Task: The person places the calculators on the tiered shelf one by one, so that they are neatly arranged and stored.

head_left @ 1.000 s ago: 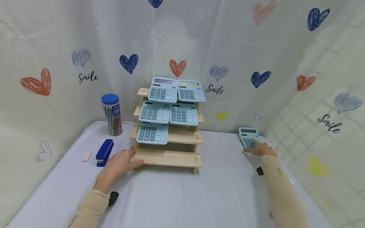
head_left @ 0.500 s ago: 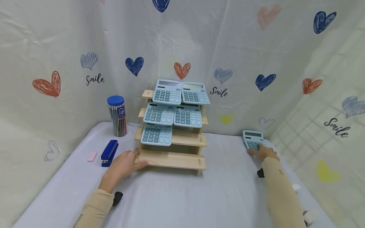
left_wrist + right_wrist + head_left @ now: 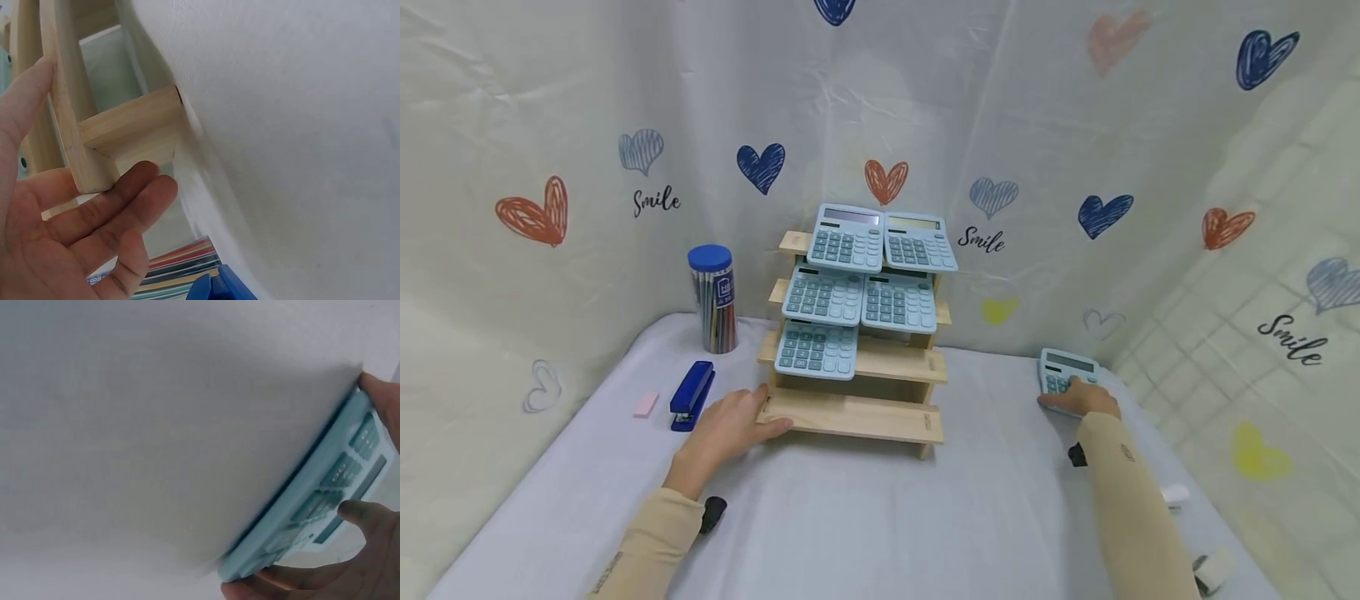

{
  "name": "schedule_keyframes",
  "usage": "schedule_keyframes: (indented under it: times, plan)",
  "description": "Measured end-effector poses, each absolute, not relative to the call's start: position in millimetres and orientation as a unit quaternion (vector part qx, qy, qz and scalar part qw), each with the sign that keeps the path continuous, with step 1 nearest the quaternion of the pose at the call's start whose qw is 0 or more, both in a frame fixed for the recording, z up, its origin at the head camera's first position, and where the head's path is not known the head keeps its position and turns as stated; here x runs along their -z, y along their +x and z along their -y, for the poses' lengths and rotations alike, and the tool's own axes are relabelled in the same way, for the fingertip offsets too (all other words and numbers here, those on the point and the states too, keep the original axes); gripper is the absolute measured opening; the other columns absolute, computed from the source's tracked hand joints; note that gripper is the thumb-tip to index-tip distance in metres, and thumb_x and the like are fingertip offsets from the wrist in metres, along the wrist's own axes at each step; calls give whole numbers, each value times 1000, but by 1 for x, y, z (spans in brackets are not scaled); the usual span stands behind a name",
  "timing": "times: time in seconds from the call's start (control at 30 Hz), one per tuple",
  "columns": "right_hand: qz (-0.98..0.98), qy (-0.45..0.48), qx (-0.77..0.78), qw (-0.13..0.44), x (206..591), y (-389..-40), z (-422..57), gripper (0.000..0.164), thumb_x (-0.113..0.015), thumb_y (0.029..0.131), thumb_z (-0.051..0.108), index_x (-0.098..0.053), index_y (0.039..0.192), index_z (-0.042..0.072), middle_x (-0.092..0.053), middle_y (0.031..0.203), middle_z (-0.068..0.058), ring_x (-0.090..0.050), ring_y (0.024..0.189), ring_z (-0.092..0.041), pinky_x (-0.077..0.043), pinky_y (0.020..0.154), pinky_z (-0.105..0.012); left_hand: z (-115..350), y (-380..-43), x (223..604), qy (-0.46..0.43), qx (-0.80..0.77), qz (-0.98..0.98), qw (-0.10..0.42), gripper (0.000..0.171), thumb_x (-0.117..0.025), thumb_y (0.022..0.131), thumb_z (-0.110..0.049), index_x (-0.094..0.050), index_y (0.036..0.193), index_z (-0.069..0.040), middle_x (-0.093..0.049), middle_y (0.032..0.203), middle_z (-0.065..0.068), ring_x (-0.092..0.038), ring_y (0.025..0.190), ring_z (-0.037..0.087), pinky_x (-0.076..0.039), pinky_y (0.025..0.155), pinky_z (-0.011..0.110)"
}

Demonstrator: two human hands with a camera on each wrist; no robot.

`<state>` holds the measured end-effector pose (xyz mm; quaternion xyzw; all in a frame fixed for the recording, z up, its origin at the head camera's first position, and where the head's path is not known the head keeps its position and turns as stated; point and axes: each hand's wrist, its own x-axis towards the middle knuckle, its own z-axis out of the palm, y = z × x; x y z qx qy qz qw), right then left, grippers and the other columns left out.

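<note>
A four-tier wooden shelf (image 3: 850, 415) stands mid-table. My left hand (image 3: 726, 432) grips the left end of its lowest board, thumb on top and fingers about the end, as the left wrist view shows. Light-blue calculators fill the upper tiers: two on top, two on the second, and one calculator (image 3: 816, 350) at the left of the third. At the far right my right hand (image 3: 1084, 397) spans another calculator (image 3: 1070, 364), partly covering its keys. In the right wrist view, the thumb and fingers hold opposite sides of this calculator (image 3: 300, 506), with one fingertip over its face.
Left of the shelf are a blue stapler (image 3: 692, 396), a pink eraser-like block (image 3: 645, 405) and a blue-lidded tub of pencils (image 3: 715, 300). A heart-patterned curtain (image 3: 925, 125) hangs behind the table. Small white objects (image 3: 1212, 571) lie by the right sleeve.
My right hand has closed about the calculator's sides, and the calculator has turned slightly. The left hand keeps its place on the shelf. The head view has shifted a little.
</note>
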<state>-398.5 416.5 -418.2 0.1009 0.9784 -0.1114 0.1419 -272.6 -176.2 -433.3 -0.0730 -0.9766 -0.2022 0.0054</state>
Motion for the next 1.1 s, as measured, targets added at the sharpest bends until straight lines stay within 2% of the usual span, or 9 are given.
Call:
schedule_keyframes:
  times: [0.13,0.23,0.4,0.47,0.57,0.63,0.7,0.9,1.1]
  plan:
    - [-978,82,117,153,415,-393,-411,113,-57,86,72,-9,159,1,-17,146,-54,-32,128,-67,-37,97,-73,175,-273,432,-75,195,978,3,88,-69,87,-59,-51,140,9,-68,107,21,-56,74,20,-44,60,32]
    - [-977,59,121,167,406,-390,-397,113,-54,85,76,-8,161,6,-13,150,-51,-24,134,-70,-34,100,-75,176,-274,431,-77,190,979,4,89,-68,88,-60,-49,141,9,-67,109,22,-56,75,21,-45,61,32]
    - [-980,-2,133,146,395,-373,-371,106,-51,88,75,-14,161,9,-18,156,-44,-17,141,-67,-30,104,-76,177,-275,430,-79,193,978,-3,88,-67,89,-59,-48,141,10,-66,106,21,-57,75,21,-45,61,32]
    - [-983,-18,138,118,391,-358,-358,102,-51,89,74,-17,161,10,-23,152,-46,-25,137,-64,-36,100,-73,177,-275,430,-81,192,978,-3,88,-67,89,-59,-49,140,10,-66,106,21,-56,75,22,-45,62,33]
    - [-987,-36,144,65,386,-328,-337,96,-51,90,71,-23,160,12,-38,136,-45,-45,118,-51,-46,83,-53,177,-275,431,-85,188,978,-1,87,-67,89,-60,-51,139,9,-66,104,20,-56,76,22,-45,62,33]
    - [-986,-46,154,39,381,-309,-324,93,-53,90,68,-26,160,14,-43,128,-39,-48,105,-39,-42,73,-39,177,-275,431,-88,186,979,-2,87,-67,88,-61,-51,139,8,-66,104,20,-56,76,22,-45,62,34]
    - [-985,-63,161,20,376,-290,-311,90,-56,90,65,-28,159,15,-46,123,-33,-49,98,-32,-38,69,-31,177,-274,431,-89,186,979,-5,87,-66,89,-61,-51,139,8,-66,105,21,-56,76,22,-46,62,34]
    - [-981,-124,148,-20,356,-248,-268,84,-63,87,59,-36,157,21,-46,129,-29,-51,101,-31,-40,73,-31,179,-276,429,-82,191,978,-20,89,-66,89,-61,-47,142,9,-65,110,23,-57,79,23,-45,64,33]
    - [-980,-169,99,-44,353,-236,-227,80,-64,83,62,-44,153,27,-46,136,-27,-50,111,-35,-44,76,-36,179,-279,430,-87,187,978,-23,90,-64,90,-62,-46,143,9,-65,112,23,-57,80,24,-45,63,33]
